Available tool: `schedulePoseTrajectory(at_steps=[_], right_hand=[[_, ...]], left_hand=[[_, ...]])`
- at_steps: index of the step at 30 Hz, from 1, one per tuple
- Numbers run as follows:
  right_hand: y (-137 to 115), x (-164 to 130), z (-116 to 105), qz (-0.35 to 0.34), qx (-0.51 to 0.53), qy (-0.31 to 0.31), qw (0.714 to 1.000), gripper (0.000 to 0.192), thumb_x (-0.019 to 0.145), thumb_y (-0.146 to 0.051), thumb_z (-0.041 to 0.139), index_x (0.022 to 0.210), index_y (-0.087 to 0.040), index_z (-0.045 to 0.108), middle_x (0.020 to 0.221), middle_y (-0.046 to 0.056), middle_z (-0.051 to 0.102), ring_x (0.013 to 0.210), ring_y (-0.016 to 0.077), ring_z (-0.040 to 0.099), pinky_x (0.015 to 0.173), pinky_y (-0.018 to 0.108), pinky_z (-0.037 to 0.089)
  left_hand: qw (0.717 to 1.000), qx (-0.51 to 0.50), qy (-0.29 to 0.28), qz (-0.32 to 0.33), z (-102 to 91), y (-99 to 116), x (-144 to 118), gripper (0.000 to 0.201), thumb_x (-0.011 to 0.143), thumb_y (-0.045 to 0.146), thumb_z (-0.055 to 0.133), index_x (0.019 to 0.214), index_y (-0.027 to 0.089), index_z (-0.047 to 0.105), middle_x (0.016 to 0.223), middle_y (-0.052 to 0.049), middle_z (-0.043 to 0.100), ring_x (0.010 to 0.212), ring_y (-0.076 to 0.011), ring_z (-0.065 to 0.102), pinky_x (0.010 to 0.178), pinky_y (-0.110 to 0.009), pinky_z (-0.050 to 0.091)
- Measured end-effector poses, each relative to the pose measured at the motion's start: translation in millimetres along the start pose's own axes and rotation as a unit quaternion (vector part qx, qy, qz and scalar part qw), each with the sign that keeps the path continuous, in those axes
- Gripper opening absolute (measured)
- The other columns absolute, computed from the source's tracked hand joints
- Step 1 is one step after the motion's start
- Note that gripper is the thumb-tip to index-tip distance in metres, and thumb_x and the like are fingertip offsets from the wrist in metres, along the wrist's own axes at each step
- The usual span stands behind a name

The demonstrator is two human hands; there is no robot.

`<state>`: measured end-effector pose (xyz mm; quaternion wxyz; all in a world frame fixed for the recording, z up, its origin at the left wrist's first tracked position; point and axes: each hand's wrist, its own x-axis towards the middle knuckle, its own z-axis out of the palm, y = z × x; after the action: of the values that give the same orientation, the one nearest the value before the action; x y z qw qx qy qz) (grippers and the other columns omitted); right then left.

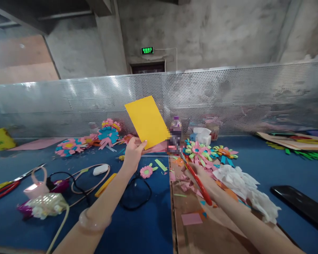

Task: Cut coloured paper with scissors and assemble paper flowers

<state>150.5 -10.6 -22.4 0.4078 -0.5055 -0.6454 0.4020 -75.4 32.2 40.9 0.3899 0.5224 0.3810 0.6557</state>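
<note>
My left hand (134,153) pinches the lower edge of a yellow sheet of paper (148,121), holding it raised and tilted above the table. In my right hand (197,174) is a pair of red-handled scissors (200,183); the blades point away toward the sheet, and their tips are blurred out. Whether the blades touch the paper I cannot tell. Beneath my hands lie a small pink paper flower (146,171) and a green paper strip (161,164). Larger paper flowers (198,150) sit just beyond my right hand.
Crumpled white tissues (237,180) and a black phone (302,204) lie to the right. At left are another pair of scissors (14,181), a coiled cable with a white plug (100,169) and a hair clip (46,204). A purple-capped bottle (176,122) stands before the perforated metal partition (95,97).
</note>
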Motion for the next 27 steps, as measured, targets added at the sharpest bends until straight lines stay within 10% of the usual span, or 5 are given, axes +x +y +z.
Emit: schedulePoseTrajectory(at_steps=[27], right_hand=[[-7,-5,3,-0.034,-0.034,0.034,0.998,0.009,0.068,-0.021,0.042,0.064,-0.02,0.035,0.055,-0.006,0.04,0.048,0.0081,0.039,0.047,0.022,0.03]], left_hand=[[0.998,0.007,-0.061,-0.03,16.4,-4,-26,0.025,0.071,0.031,0.062,0.083,0.02,0.042,0.091,-0.006,0.067,0.08,-0.0229,0.066,0.068,-0.036,0.055]])
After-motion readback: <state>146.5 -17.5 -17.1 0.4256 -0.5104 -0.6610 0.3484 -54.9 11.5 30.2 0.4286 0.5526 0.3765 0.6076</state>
